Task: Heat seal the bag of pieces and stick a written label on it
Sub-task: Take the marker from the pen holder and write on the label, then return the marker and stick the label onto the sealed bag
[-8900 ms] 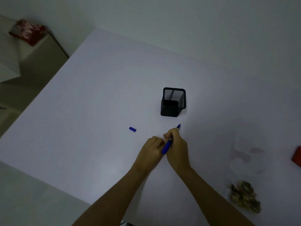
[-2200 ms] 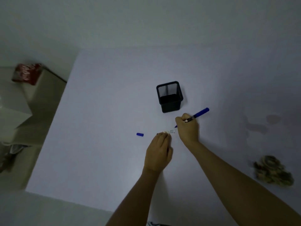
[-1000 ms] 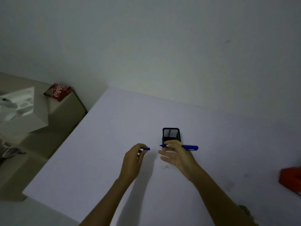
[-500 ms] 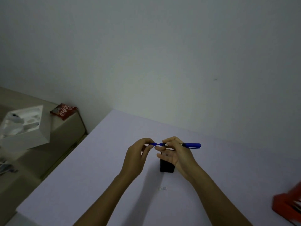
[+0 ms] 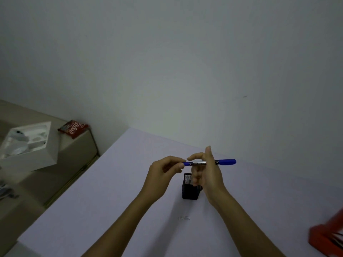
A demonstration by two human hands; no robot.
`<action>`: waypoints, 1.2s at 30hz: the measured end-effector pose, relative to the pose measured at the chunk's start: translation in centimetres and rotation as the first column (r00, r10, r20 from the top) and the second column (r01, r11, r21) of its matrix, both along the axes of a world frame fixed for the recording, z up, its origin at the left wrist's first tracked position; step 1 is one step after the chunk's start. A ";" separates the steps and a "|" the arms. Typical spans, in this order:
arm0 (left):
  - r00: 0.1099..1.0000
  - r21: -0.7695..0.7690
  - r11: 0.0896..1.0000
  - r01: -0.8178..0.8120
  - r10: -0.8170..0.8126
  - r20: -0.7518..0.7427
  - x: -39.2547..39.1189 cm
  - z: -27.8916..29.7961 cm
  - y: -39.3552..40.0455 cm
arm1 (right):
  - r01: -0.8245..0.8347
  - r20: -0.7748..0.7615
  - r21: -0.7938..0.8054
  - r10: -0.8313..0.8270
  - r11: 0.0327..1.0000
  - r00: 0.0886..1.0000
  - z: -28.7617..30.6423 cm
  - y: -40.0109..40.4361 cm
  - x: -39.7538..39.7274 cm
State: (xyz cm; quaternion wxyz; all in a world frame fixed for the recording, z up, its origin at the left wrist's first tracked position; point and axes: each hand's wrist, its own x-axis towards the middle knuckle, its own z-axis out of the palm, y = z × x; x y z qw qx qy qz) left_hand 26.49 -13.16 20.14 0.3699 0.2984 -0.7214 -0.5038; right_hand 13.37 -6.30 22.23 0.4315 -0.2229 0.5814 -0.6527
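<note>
We hold the blue marker pen [image 5: 209, 162] level in our right hand [image 5: 208, 175] above the black mesh pen pot [image 5: 191, 188], left hand [image 5: 163, 173] pinching its cap end; the small white written label [image 5: 184, 218] lies loose mid-worktop and may get brushed off; the bag is out of view

Dim, flat light; soft focus; wide-angle bending at edges.

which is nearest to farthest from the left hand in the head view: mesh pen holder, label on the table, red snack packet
From the left hand:
1. Mesh pen holder, just right of it, standing on the table.
2. Label, on the table below the hands.
3. Red snack packet, far left, on the side unit off the table.
</note>
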 end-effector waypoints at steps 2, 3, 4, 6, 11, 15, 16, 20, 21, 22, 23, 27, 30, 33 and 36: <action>0.994 0.147 0.987 0.065 -0.051 -0.098 0.0 1.5 0.6 | 0.070 0.071 -0.084 -0.064 0.994 0.995 0.8 0.1 0.1; 0.988 0.197 0.975 0.099 -0.073 -0.133 0.0 2.2 0.8 | 0.099 0.116 -0.120 -0.085 0.988 0.990 1.3 0.1 0.1; 0.982 0.240 0.962 0.130 -0.091 -0.166 -0.1 2.7 1.0 | 0.116 0.158 -0.145 -0.092 0.983 0.983 1.9 0.2 0.2; 0.966 0.315 0.930 0.189 -0.117 -0.232 -0.2 3.5 1.3 | 0.116 0.221 -0.183 -0.074 0.976 0.972 3.0 0.2 0.4; 0.918 0.378 0.861 0.340 -0.217 -0.332 -0.7 4.0 1.1 | 0.092 0.239 -0.187 -0.046 0.978 0.970 4.3 0.9 0.6; 0.869 0.373 0.812 0.448 -0.299 -0.393 -1.1 4.1 1.4 | 0.094 0.251 -0.142 -0.056 0.985 0.966 4.6 1.6 0.6; 0.872 0.369 0.815 0.447 -0.304 -0.385 -1.1 4.2 1.4 | 0.093 0.259 -0.138 -0.055 0.986 0.964 4.6 1.6 0.5; 0.914 0.354 0.853 0.383 -0.296 -0.276 -1.6 4.5 0.8 | 0.036 0.185 -0.118 -0.014 0.992 0.983 4.1 1.5 -1.2; 0.931 0.345 0.871 0.349 -0.283 -0.229 -1.7 4.1 0.4 | 0.008 0.147 -0.093 0.006 0.996 0.989 3.8 1.3 -1.7; 0.947 0.339 0.889 0.309 -0.258 -0.190 -1.9 3.7 -0.3 | -0.016 0.121 -0.056 0.023 0.998 0.992 3.3 1.1 -2.2; 0.962 0.336 0.905 0.262 -0.220 -0.160 -2.0 3.0 -1.2 | -0.031 0.110 -0.004 0.031 1.000 0.993 2.6 0.9 -2.8; 0.999 0.356 0.934 0.036 -0.028 -0.027 -2.1 -1.6 -5.6 | 0.042 0.101 0.204 -0.064 0.978 0.993 -2.0 0.8 -5.7; 0.991 0.328 0.943 -0.065 0.021 0.136 -2.2 -5.9 -7.9 | 0.099 0.087 0.325 -0.134 0.941 0.987 -5.9 2.1 -8.0; 0.954 0.258 0.961 -0.103 0.023 0.299 -3.3 -9.7 -8.9 | 0.093 0.104 0.400 -0.147 0.912 0.984 -9.0 3.0 -9.3; 0.905 0.139 0.984 -0.115 0.046 0.422 -4.7 -11.7 -9.0 | 0.070 0.107 0.439 -0.129 0.896 0.986 -10.8 3.4 -9.6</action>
